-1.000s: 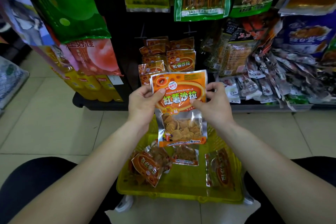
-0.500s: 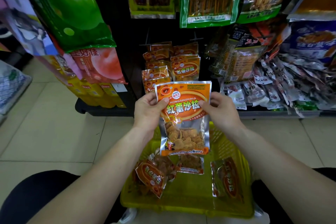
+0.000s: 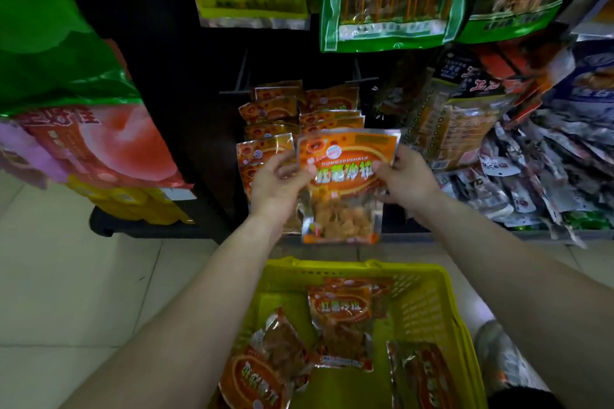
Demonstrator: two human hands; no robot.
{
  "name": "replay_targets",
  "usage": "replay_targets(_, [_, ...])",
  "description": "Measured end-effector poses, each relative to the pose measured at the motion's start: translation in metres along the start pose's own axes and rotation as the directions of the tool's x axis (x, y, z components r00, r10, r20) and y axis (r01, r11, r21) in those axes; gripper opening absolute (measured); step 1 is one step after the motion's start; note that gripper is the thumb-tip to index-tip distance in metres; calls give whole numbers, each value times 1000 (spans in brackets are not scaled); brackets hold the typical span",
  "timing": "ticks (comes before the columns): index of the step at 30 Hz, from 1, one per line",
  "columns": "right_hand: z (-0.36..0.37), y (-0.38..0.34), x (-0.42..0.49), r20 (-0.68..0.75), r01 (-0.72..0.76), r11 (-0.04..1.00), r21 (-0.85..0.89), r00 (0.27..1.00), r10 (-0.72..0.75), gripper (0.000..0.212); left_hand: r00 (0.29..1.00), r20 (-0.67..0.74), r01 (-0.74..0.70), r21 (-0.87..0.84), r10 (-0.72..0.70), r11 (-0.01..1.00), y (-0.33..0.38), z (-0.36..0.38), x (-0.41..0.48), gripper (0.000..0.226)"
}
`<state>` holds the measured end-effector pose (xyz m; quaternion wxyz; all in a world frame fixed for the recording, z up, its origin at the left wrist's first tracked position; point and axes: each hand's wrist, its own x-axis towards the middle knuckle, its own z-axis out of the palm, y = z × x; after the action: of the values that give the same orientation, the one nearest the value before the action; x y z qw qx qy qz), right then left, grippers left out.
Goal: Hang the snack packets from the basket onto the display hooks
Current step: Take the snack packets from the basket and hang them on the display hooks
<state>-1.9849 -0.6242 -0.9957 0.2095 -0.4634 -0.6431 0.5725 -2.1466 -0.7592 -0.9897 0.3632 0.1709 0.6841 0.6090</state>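
Both hands grip one orange snack packet point(image 3: 345, 183) by its sides: left hand point(image 3: 279, 186), right hand point(image 3: 403, 181). It is upright, just before the hung packets point(image 3: 299, 119). The yellow basket point(image 3: 432, 302) below holds more.

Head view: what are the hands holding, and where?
An orange foil snack packet, left hand and right hand pinching its upper left and right edges.

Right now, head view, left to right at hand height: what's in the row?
In order: peach-print bag → left hand → orange snack packet, pinched by both hands → right hand → pile of small packets.
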Motion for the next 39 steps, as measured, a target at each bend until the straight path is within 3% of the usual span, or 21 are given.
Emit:
replay_targets(2, [1,7,27,-80,40,997,-64,996,-45,14,999,-30,21,73,-19,997,-15,-9,12,36])
replay_targets(4, [7,14,50,-115,42,971,-236,991,-71,20,996,-50,85,159,-78,984,-37,-21,17,23])
replay_targets(7, [19,33,80,-150,25,917,-398,985,-91,19,993,-8,112,301,-115,947,-67,-39,23,11])
replay_targets(11, [33,54,112,-183,-54,955,-292,983,-1,19,991,60,78,434,-115,897,-94,-52,39,14])
replay_targets(15, [45,64,139,-186,-47,987,-156,982,18,11,986,112,64,451,-127,890,-109,-42,58,16])
replay_targets(19, [60,75,156,-179,-42,995,-87,984,26,14,976,173,40,453,-132,891,-123,-19,79,28])
replay_targets(24, [64,90,160,-166,-34,998,-44,986,26,26,961,254,-70,598,-107,798,-134,17,103,60])
replay_targets(29, [60,91,155,-192,-54,993,-106,981,33,40,966,226,-44,615,-122,787,-138,32,114,68])
replay_targets(31, [60,99,139,-299,-115,978,-174,952,58,53,963,234,-37,611,-136,790,-139,34,115,69])
replay_targets(33, [65,117,120,-385,-174,955,-240,920,71,43,961,238,-33,599,-139,800,-140,36,117,69])
replay_targets(36, [77,151,105,-228,-112,959,-260,972,52,20,964,233,-40,595,-125,803,-141,36,121,65])
replay_targets(39, [81,163,104,-41,-1,966,-257,999,-10,52,966,231,-55,614,-113,788,-143,34,129,64])
